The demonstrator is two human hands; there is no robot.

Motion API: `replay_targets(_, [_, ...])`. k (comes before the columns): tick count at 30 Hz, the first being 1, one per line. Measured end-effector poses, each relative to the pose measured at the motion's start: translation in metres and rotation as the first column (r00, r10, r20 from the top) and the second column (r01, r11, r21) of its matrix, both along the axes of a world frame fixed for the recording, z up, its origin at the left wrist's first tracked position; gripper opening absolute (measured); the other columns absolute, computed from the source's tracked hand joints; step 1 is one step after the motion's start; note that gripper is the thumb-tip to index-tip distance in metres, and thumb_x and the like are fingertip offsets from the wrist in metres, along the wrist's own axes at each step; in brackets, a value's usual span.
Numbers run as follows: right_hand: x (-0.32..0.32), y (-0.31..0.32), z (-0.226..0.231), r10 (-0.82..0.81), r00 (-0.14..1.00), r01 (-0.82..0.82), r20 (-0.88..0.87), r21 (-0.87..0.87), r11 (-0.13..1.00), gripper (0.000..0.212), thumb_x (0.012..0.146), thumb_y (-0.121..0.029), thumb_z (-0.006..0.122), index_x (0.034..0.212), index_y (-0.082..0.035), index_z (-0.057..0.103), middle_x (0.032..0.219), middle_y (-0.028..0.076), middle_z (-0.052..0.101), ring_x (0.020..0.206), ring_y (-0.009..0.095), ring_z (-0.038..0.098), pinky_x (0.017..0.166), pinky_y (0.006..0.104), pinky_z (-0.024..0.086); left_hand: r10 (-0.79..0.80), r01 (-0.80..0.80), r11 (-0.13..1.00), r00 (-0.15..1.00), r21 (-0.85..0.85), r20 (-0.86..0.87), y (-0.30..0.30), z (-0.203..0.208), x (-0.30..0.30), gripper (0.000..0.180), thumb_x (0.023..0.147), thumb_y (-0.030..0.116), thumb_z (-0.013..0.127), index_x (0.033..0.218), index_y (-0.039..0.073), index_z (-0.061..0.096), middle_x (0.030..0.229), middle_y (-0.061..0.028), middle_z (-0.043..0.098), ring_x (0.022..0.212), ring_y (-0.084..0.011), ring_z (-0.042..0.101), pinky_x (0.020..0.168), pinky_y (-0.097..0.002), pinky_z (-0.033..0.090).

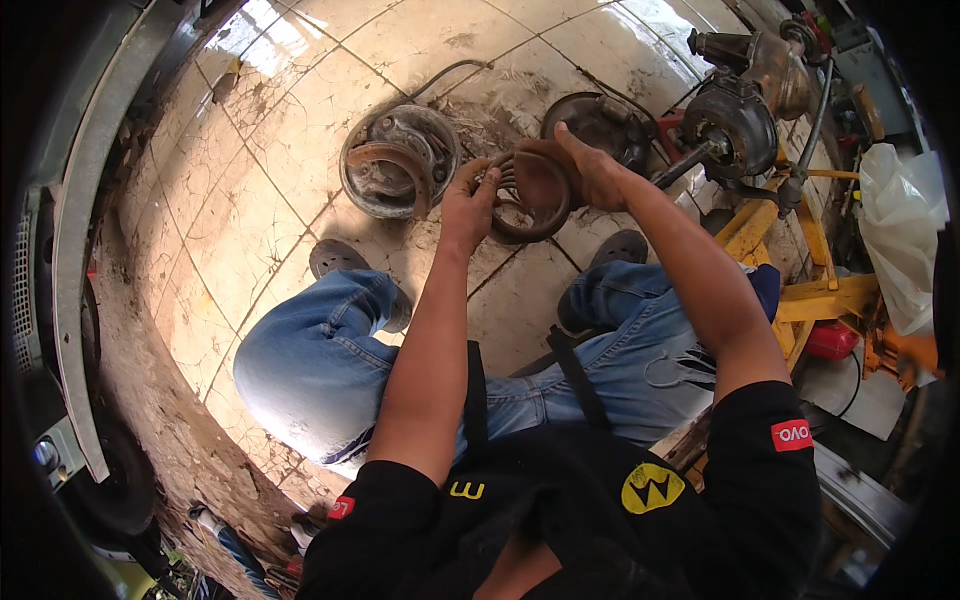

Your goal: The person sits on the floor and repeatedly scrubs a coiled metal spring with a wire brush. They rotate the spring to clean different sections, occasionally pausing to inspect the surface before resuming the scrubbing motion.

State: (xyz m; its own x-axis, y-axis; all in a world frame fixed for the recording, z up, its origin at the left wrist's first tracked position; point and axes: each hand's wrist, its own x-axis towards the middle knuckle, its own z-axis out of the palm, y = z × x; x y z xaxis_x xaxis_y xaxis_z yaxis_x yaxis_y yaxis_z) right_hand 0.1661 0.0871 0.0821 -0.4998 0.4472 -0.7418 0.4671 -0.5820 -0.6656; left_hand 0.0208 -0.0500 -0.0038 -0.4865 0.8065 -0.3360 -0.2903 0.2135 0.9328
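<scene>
Both hands hold a pair of curved, rust-brown brake shoes (530,195) up over the tiled floor (300,130), in front of the person's knees. The left hand (468,205) has its fingers closed around the spring end of the shoes at their left side. The right hand (592,168) grips the right shoe, fingers wrapped over its top edge. On the floor just beyond, a round brake plate (400,160) lies flat, near a wheel hub (730,125) and a yellow stand (800,260).

Bright daylight, glare on floor tiles (290,45), dark fisheye-warped rim
</scene>
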Motion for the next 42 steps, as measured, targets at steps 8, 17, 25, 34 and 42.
replay_targets(8, [-0.004, -0.008, -0.009, 0.021, 0.987, -0.026, 0.160, 0.027, 0.999, 0.074, 0.094, -0.063, 0.042, 0.136, -0.002, 0.048, 0.126, 0.017, 0.058, 0.111, 0.024, 0.058, 0.092, 0.0390, 0.049, 0.049, -0.050, 0.999, 0.982, -0.002, -0.180, 0.000, -0.002, 0.010, 0.030, 0.096, 0.023, 0.061, 0.115, 0.000, 0.067, 0.100, -0.0025, 0.068, 0.088, -0.0089, 0.059, 0.078, -0.0242, 0.048])
replay_targets(17, [0.000, -0.005, -0.022, 0.033, 0.998, -0.039, -0.047, -0.121, 0.992, 0.067, 0.098, -0.060, 0.033, 0.126, -0.003, 0.057, 0.119, 0.012, 0.065, 0.104, 0.022, 0.064, 0.086, 0.0350, 0.052, 0.099, -0.096, 0.994, 0.993, 0.043, -0.058, -0.003, -0.002, 0.001, 0.031, 0.096, 0.023, 0.061, 0.115, 0.000, 0.068, 0.102, -0.0033, 0.069, 0.089, -0.0088, 0.060, 0.078, -0.0239, 0.048])
replay_targets(25, [0.021, 0.029, -0.092, 0.161, 0.922, -0.074, -0.352, 0.246, 0.966, 0.050, 0.099, -0.042, 0.049, 0.127, -0.001, 0.057, 0.119, 0.008, 0.064, 0.104, 0.019, 0.063, 0.090, 0.0336, 0.050, 0.167, -0.166, 0.983, 0.986, 0.074, -0.004, 0.004, -0.009, 0.006, 0.028, 0.095, 0.020, 0.062, 0.110, -0.003, 0.068, 0.100, -0.0097, 0.070, 0.089, -0.0128, 0.063, 0.077, -0.0284, 0.050])
replay_targets(34, [0.003, 0.003, -0.035, -0.191, 0.914, 0.119, -0.358, -0.214, 0.970, 0.057, 0.096, -0.048, 0.052, 0.126, 0.002, 0.056, 0.120, 0.012, 0.062, 0.106, 0.020, 0.062, 0.090, 0.0355, 0.053, 0.250, -0.252, 0.961, 0.968, 0.112, 0.027, -0.003, -0.024, 0.001, 0.028, 0.095, 0.022, 0.061, 0.106, -0.003, 0.067, 0.094, -0.0078, 0.068, 0.082, -0.0136, 0.061, 0.075, -0.0293, 0.049])
replay_targets(42, [0.001, -0.001, -0.034, 0.017, 0.945, -0.036, -0.327, -0.052, 0.998, 0.060, 0.096, -0.048, 0.052, 0.129, 0.001, 0.055, 0.119, 0.011, 0.063, 0.103, 0.018, 0.062, 0.085, 0.0326, 0.053, 0.214, -0.201, 0.972, 0.971, 0.119, -0.110, 0.003, -0.029, 0.011, 0.029, 0.097, 0.023, 0.056, 0.105, -0.003, 0.064, 0.092, -0.0101, 0.068, 0.082, -0.0142, 0.060, 0.075, -0.0296, 0.048])
